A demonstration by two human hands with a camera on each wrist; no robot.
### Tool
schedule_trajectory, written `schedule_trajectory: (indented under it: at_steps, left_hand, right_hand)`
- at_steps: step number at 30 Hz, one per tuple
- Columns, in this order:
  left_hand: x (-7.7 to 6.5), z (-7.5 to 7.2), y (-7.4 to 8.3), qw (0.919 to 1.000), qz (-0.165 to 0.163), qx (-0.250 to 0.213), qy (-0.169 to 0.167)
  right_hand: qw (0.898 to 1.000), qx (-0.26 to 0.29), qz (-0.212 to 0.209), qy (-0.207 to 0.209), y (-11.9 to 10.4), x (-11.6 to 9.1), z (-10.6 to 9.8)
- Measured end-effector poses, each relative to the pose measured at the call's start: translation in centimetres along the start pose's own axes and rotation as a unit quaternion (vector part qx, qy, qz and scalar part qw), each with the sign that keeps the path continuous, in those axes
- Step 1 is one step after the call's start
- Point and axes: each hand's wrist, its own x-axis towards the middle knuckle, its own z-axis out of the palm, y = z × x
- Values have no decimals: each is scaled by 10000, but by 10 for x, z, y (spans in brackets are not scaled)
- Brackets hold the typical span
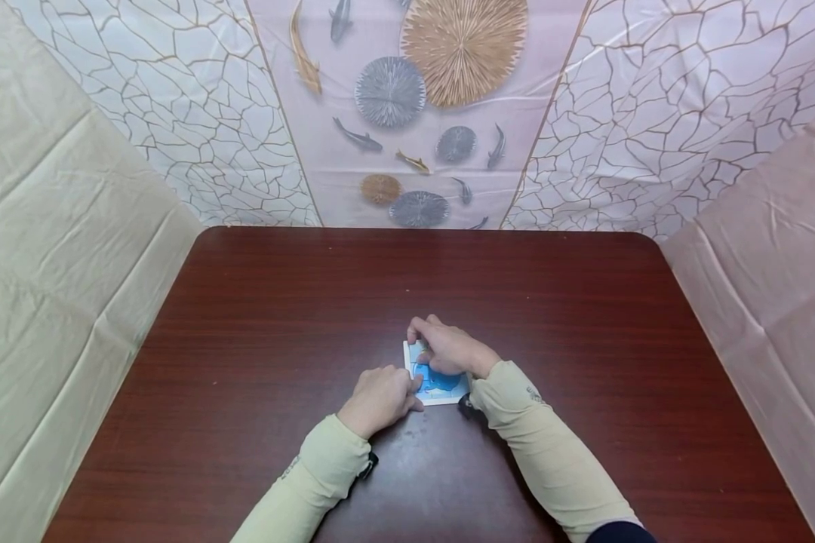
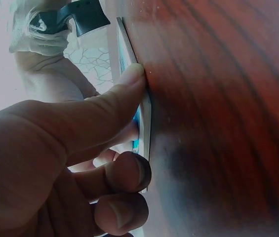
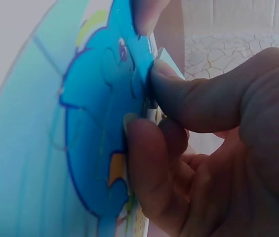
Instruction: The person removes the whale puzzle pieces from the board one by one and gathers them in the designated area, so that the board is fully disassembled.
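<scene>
A small jigsaw puzzle board (image 1: 443, 397), with a white border and a blue sea-animal picture, lies flat on the table. My left hand (image 1: 380, 397) holds its near left corner, the thumb (image 2: 132, 74) against the edge and lower fingers curled beside it. Over the far part of the board, my right hand (image 1: 453, 351) bends down with curled fingers. In the right wrist view, its thumb and fingers pinch a jigsaw piece, whose pale corner (image 3: 173, 61) sticks out past the thumb; the rest is hidden by the fingers. A left fingertip (image 3: 148, 17) touches the picture nearby.
The dark red-brown wooden table (image 1: 258, 317) extends around the board. A patterned curtain (image 1: 394, 196) hangs behind its far edge, and beige cloth (image 1: 75, 302) lines both sides.
</scene>
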Motion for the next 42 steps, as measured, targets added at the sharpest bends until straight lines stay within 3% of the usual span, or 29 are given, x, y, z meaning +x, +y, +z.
schedule_trajectory:
  at_steps: [8,13,23,36,42]
  left_hand:
    - [0,0,0,10000,-1,14,30]
    - [1,2,0,9999,38,41,92]
    - [-2,2,3,9996,67,-62,276]
    - [-1,2,2,9998,14,23,196]
    - [-2,1,3,9998,0,28,216]
  right_hand:
    - [9993,224,-127,253,0,-5,0]
    - [9975,388,21,584,-3,-12,3]
    - [9910,-180,205,1307,-14,-25,10]
    - [9839,852,553,1472,-2,-25,17]
    - [9809,1072,330,1587,-1,-27,15]
